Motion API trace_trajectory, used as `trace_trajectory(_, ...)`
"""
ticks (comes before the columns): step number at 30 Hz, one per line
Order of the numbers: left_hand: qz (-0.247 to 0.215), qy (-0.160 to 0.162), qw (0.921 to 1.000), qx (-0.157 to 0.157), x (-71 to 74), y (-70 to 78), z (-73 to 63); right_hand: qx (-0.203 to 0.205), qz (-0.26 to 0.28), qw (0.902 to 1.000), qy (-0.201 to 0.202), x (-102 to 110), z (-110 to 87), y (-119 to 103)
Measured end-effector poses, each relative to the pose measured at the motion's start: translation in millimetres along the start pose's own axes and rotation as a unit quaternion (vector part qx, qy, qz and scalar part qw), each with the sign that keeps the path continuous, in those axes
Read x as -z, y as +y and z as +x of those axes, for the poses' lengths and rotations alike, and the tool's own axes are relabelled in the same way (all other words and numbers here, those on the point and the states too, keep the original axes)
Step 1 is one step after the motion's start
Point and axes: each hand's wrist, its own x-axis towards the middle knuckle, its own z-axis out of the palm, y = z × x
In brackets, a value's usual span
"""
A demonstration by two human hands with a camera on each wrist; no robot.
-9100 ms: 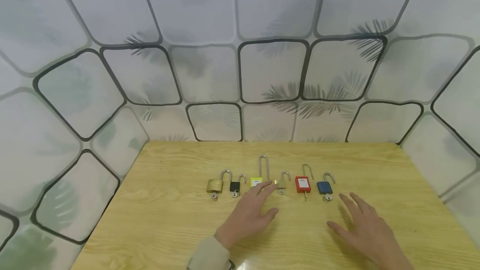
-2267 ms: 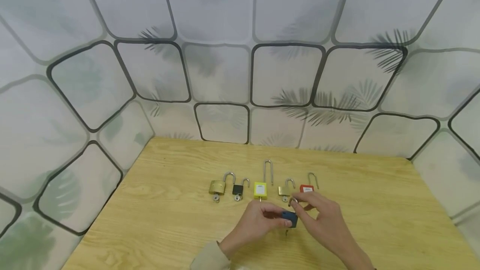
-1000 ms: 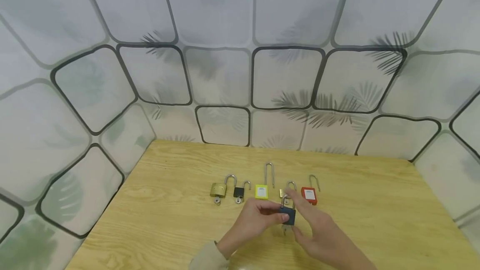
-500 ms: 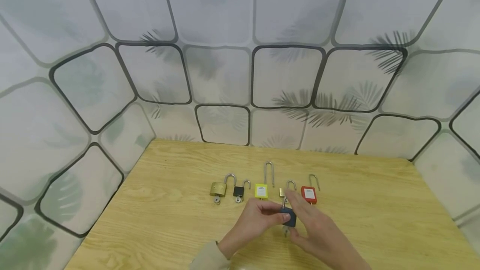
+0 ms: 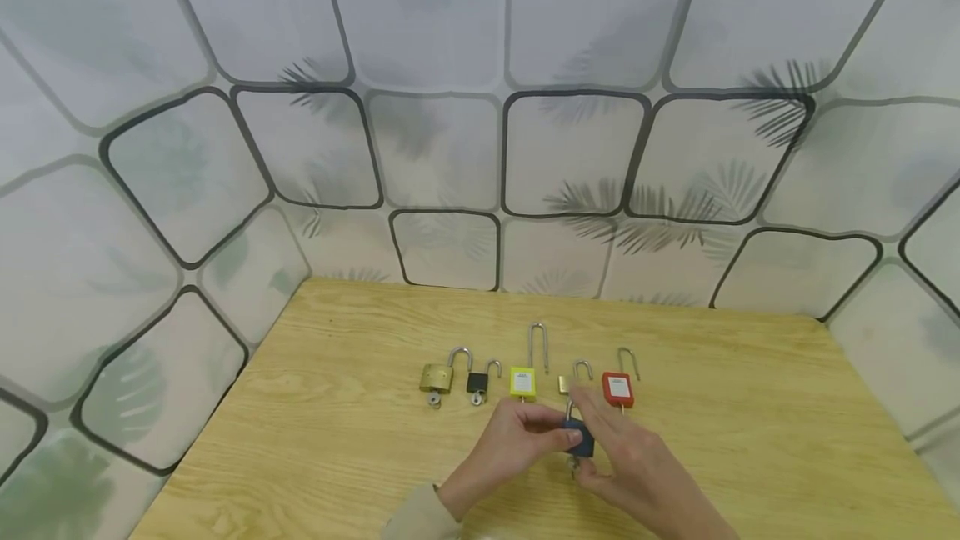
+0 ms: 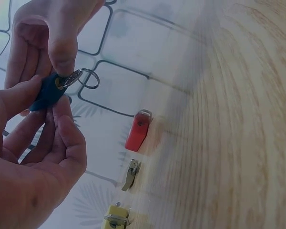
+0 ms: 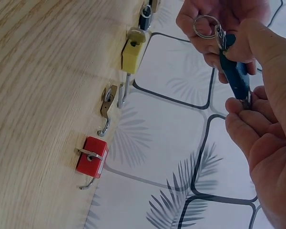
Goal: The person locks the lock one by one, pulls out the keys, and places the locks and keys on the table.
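Note:
Between both hands is a blue padlock (image 5: pixel 582 443), held upright above the table. My left hand (image 5: pixel 510 445) pinches its body between thumb and fingers. My right hand (image 5: pixel 633 455) grips it end to end: fingertips lie at the top of the steel shackle, and the thumb presses the bottom by the keys (image 5: pixel 573 465). Seen from the left wrist, a key ring (image 6: pixel 89 78) hangs from the blue body. In the right wrist view the shackle (image 7: pixel 248 100) is mostly hidden by fingers, so whether it is locked cannot be told.
Behind the hands lies a row of padlocks with raised shackles: large brass (image 5: pixel 437 378), black (image 5: pixel 477 383), yellow (image 5: pixel 522 383), small brass (image 5: pixel 564 385) partly covered by fingertips, and red (image 5: pixel 618 390). Patterned fabric walls (image 5: pixel 450 157) surround the wooden table (image 5: pixel 315 440).
The blue padlock left the row's right end and came into both hands. Its shackle, earlier swung aside, now stands over the body. Over the last second the right fingers moved slightly along it.

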Motion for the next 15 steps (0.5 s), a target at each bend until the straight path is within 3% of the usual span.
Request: trace_trajectory(15, -0.005, -0.006, 1.0, 0.004, 2.1, 0.5, -0.3, 0.014, 0.016, 0.9998, 0.003, -4.6, -1.4, 1.6)
